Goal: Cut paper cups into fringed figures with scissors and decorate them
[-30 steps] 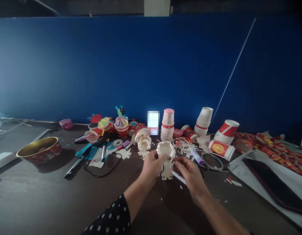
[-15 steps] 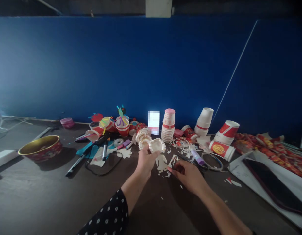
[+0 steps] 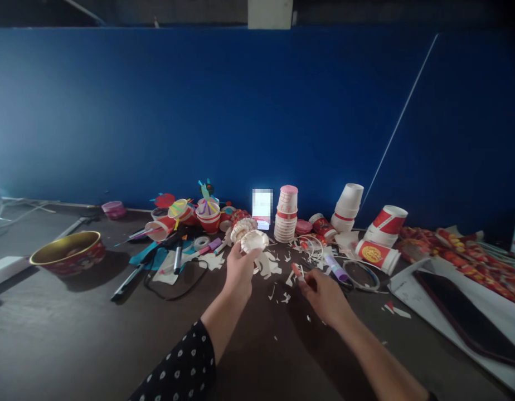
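My left hand (image 3: 239, 268) is closed around a round, shallow white paper cup piece (image 3: 254, 241) with a frilled rim, tilted towards me. Right behind it are more white frilled pieces (image 3: 243, 227); whether they are joined to the held one I cannot tell. My right hand (image 3: 322, 294) hovers low over the table, its thumb and fingers pinched together. A small reddish tip and a bit of white show at the pinch, too small to name. White paper scraps (image 3: 268, 266) lie between the hands.
A cup stack (image 3: 286, 220) stands behind the hands; more paper cups (image 3: 378, 255) are to the right. Cup crafts (image 3: 207, 214), markers (image 3: 178, 259) and a gold-rimmed bowl (image 3: 69, 253) sit left. A glue stick (image 3: 336, 268), a cable coil (image 3: 362, 275) and a phone (image 3: 470, 317) lie right.
My left hand has shifted slightly left and down with the frilled piece, which now tilts differently. My right hand has moved a little right, and its pinched tip points up more.
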`<state>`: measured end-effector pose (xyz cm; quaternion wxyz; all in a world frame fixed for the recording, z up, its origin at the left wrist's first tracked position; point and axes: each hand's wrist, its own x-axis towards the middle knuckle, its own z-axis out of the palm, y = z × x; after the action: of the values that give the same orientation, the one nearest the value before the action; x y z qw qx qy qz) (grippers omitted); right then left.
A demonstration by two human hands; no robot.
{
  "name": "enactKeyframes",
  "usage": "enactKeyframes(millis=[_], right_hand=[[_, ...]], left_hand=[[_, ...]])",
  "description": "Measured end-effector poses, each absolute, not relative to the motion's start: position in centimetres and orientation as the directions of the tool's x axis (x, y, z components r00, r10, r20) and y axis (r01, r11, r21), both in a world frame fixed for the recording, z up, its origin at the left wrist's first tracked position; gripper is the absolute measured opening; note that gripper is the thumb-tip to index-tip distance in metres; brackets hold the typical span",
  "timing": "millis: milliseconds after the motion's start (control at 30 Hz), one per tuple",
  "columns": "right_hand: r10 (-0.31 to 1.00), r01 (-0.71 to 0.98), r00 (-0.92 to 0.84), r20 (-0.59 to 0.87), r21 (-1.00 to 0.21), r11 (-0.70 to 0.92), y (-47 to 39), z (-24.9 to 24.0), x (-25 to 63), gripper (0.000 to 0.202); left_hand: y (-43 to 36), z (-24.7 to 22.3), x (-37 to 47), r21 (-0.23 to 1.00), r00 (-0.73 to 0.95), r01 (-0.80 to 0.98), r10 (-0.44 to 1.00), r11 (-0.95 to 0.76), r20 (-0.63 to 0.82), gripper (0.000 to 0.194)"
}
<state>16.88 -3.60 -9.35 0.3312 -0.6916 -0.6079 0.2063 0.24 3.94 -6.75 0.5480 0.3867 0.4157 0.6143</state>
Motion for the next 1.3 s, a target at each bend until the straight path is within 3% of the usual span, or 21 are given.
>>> enactKeyframes(millis=[100,133,200,267,333,400,533,633,767,867,1000,1100,1167,1300], right_hand=[[0.997,0.516,0.082,0.0,-0.855,-0.043,-4.1,-9.1,15.4,0.018],[0.993,0.271,-0.017,-0.119,-0.956,-0.11,-4.4,-9.1,14.7,0.015],[0.934,-0.06,-0.243,-0.261,-0.957,-0.283,-4.9,-9.2,13.4,0.019],[0.877,-0.155,-0.37,-0.305,-0.911,-0.383,-4.9,-9.4,12.6,0.024],[0.911,-0.244,-0.281,-0.303,-0.895,-0.373,-4.3,-9.8,12.8,0.027],[0.974,-0.34,-0.075,-0.214,-0.913,-0.227,-3.3,-10.0,13.9,0.027],[0.987,-0.375,0.128,-0.095,-0.926,-0.04,-1.6,-9.9,16.8,0.022],[0.99,-0.403,0.112,-0.085,-0.915,-0.033,-1.9,-9.5,17.2,0.022],[0.973,-0.385,-0.116,-0.197,-0.894,-0.227,-3.4,-9.3,15.6,0.023],[0.836,-0.259,-0.441,-0.326,-0.846,-0.466,-4.5,-9.2,14.5,0.021],[0.66,-0.135,-0.672,-0.336,-0.821,-0.555,-5.2,-9.1,14.1,0.021],[0.755,-0.21,-0.569,-0.327,-0.83,-0.517,-4.8,-9.4,14.3,0.022],[0.909,-0.367,-0.289,-0.299,-0.843,-0.394,-3.9,-9.6,14.9,0.024],[0.985,-0.479,0.003,-0.175,-0.864,-0.152,-2.0,-9.8,17.0,0.016]], left_hand=[[4.5,-6.4,-0.3,0.897,-0.195,-0.432,0.981,-0.099,0.014,0.041],[4.6,-6.3,-0.5,0.88,-0.215,-0.463,0.977,-0.108,0.007,0.042],[4.7,-6.0,-0.7,0.848,-0.255,-0.511,0.967,-0.142,0.008,0.045],[4.6,-5.8,-0.7,0.839,-0.267,-0.524,0.964,-0.148,0.003,0.049],[4.5,-5.8,-0.6,0.849,-0.248,-0.513,0.969,-0.123,-0.009,0.052],[4.4,-6.0,-0.5,0.865,-0.227,-0.492,0.974,-0.104,-0.012,0.053],[4.3,-6.4,-0.1,0.901,-0.186,-0.425,0.983,-0.088,0.008,0.052],[4.2,-6.6,0.0,0.915,-0.174,-0.396,0.985,-0.075,0.006,0.052],[4.0,-6.7,0.1,0.931,-0.169,-0.358,0.986,-0.065,0.003,0.05],[4.0,-6.6,0.1,0.931,-0.141,-0.36,0.99,-0.055,0.003,0.051],[4.3,-6.4,-0.1,0.917,-0.138,-0.393,0.99,-0.065,0.011,0.049],[4.4,-6.4,-0.3,0.914,-0.149,-0.401,0.989,-0.059,-0.001,0.048],[4.3,-6.4,-0.2,0.916,-0.141,-0.398,0.99,-0.052,-0.005,0.049],[3.7,-6.5,0.2,0.93,-0.121,-0.366,0.992,-0.021,-0.025,0.05]])
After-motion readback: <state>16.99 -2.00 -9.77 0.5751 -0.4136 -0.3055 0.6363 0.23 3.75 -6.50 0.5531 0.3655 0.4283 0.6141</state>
